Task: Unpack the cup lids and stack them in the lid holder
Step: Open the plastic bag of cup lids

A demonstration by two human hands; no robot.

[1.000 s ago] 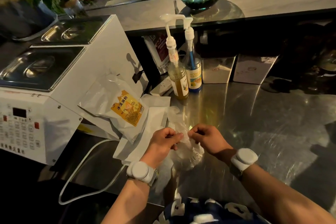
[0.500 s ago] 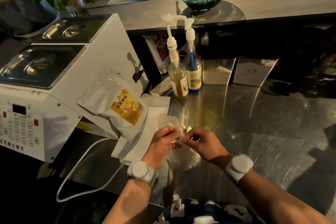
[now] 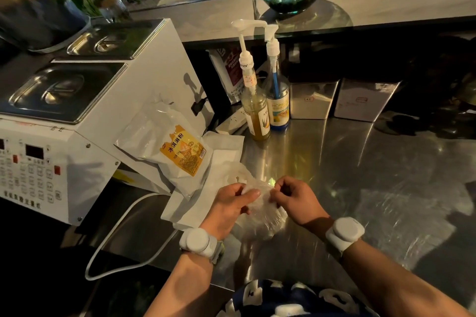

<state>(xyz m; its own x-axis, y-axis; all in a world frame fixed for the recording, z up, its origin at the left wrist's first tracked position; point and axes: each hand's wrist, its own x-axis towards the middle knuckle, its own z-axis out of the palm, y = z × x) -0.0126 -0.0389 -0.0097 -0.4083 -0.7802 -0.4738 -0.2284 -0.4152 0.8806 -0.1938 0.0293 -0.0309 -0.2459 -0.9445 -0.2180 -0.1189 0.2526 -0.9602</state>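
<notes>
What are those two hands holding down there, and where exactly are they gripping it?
A clear plastic bag of cup lids. The left hand and right hand each pinch the crinkled plastic at the bag's top end, on opposite sides of it.

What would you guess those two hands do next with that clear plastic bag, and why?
Probably pull the bag's top apart. The left hand and right hand both pinch the top of the clear plastic bag, which looks closed around the lids. No lid is out yet, so opening it seems to come first.
</notes>
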